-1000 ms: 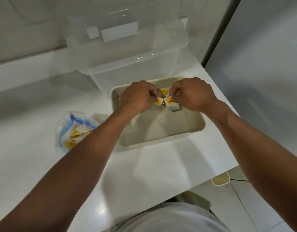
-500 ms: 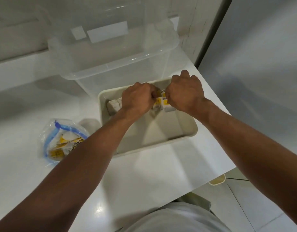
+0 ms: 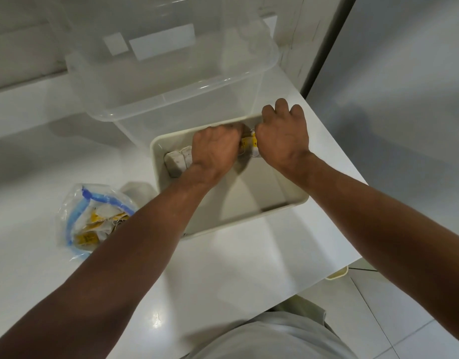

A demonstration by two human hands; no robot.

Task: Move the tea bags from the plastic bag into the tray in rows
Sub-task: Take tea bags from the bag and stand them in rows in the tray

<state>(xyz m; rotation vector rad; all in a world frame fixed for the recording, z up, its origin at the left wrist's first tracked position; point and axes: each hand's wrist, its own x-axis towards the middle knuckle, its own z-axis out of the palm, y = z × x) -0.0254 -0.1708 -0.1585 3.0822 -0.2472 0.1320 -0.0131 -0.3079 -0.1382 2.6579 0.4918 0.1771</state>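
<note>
A beige tray (image 3: 282, 206) sits on the white counter. Both my hands are down in its far part, side by side. My left hand (image 3: 214, 151) and my right hand (image 3: 282, 137) each pinch tea bags with yellow tags (image 3: 249, 145) between them; the fingertips are hidden. Two or three tea bags (image 3: 176, 161) stand in a row against the tray's far left wall. A clear plastic bag (image 3: 93, 218) with a blue zip and more tea bags lies left of the tray, partly behind my left forearm.
A large clear plastic tub (image 3: 171, 73) stands right behind the tray. The counter's edge (image 3: 326, 278) runs close on the right, with tiled floor and a small beige item (image 3: 338, 273) below. A grey wall panel rises at right.
Both hands have moved from above the tray's middle down toward its far wall, carrying the yellow-tagged tea bags. The camera view has shifted slightly to the right.
</note>
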